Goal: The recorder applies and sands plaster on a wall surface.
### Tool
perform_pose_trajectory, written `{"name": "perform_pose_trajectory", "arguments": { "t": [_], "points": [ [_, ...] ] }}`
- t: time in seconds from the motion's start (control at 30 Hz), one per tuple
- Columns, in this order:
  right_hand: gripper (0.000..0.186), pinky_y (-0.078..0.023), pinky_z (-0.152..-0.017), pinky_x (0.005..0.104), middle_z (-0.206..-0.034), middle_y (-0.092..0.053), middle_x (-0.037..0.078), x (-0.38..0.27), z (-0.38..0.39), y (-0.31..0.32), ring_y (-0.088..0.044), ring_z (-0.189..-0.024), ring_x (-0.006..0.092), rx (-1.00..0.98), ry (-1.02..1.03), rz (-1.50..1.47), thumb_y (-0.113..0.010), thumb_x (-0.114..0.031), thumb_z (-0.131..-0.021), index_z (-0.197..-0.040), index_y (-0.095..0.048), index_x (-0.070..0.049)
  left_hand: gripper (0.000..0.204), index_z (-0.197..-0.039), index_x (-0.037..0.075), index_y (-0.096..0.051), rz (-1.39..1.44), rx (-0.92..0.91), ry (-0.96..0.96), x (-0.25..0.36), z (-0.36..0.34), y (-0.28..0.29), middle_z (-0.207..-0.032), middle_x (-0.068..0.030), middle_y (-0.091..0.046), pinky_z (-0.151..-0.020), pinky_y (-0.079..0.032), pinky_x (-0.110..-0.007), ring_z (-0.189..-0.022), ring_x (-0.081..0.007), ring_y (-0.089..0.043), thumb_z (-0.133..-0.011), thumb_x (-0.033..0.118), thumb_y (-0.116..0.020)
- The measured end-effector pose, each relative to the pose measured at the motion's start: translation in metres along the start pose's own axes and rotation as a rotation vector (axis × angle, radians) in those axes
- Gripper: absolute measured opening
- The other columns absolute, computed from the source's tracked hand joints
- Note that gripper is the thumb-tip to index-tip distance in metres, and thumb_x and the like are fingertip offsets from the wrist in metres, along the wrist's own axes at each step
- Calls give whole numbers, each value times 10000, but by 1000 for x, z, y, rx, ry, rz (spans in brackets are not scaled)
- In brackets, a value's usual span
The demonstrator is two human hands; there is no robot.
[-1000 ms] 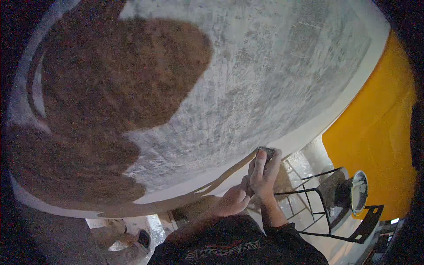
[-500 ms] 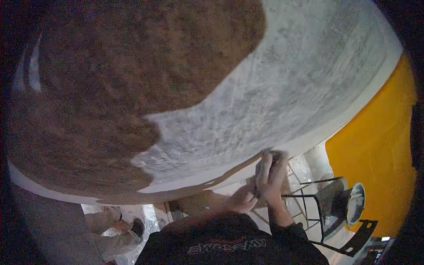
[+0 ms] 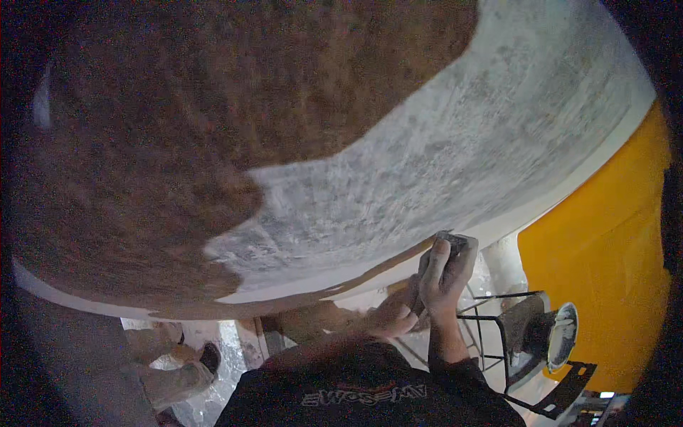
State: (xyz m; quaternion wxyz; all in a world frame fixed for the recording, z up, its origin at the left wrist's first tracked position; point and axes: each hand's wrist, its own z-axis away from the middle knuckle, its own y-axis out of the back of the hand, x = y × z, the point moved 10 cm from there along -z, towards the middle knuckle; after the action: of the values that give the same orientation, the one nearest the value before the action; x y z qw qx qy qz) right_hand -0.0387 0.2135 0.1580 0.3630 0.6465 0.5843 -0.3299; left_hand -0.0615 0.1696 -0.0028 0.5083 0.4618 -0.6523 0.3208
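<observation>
Close under the lower edge of a big curved surface, part brown and part chalky grey-white (image 3: 398, 185), my right hand (image 3: 447, 277) grips a dark grey block (image 3: 451, 243). The top of the block shows beyond my thumb, close to the surface's edge; I cannot tell whether they touch. Just below and to the left, my left hand (image 3: 395, 319) is curled closed, with its thumb up. A dark shape lies between the two hands, and what my left fingers hold is hidden.
At the right stands a black metal frame (image 3: 501, 320) with a pale round bucket (image 3: 564, 336) by it. An orange panel (image 3: 590, 249) rises behind. Trouser legs and a dark shoe (image 3: 210, 358) show at lower left; whose they are is unclear.
My right hand has shifted slightly right and turned, so more of the dark block shows. My left hand stays just below it. The whole view has shifted a little.
</observation>
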Motion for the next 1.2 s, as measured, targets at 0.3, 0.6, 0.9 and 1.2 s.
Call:
{"name": "perform_pose_trajectory", "arguments": {
  "t": [0.3,0.6,0.9,1.2],
  "points": [
    [75,-326,-417,193,-662,-404,-2,-2,0,0,-388,-503,44,0,-21,-55,-399,-73,-921,-878,-364,-23,709,-1389,51,-73,-62,-250,64,-30,0,-17,-1399,-224,-187,-1021,-248,-369,-1297,-327,-225,-809,44,-480],
    [95,-324,-412,188,-685,-434,14,6,8,-5,-403,-503,46,-107,-144,-58,-418,-84,-916,-858,-378,-20,722,-1400,39,-1,244,-6,-47,23,-9,-4,-1452,-125,-48,-1038,-178,-320,-1323,-241,-130,-845,-18,-461],
    [128,-335,-436,194,-666,-439,25,-13,1,-4,-397,-482,59,-69,-12,34,-423,-125,-917,-896,-410,1,553,-1339,-1,-189,427,-27,133,-7,-13,-13,-1250,-217,-381,-939,-330,-377,-1168,-367,-392,-852,43,-446],
    [135,-335,-444,213,-622,-425,11,-25,-2,-3,-389,-527,56,-19,43,132,-410,-121,-921,-847,-394,-9,646,-1351,23,-182,368,126,4,-44,14,-16,-1279,-237,-362,-960,-329,-400,-1189,-367,-371,-768,-2,-459]
  ]
}}
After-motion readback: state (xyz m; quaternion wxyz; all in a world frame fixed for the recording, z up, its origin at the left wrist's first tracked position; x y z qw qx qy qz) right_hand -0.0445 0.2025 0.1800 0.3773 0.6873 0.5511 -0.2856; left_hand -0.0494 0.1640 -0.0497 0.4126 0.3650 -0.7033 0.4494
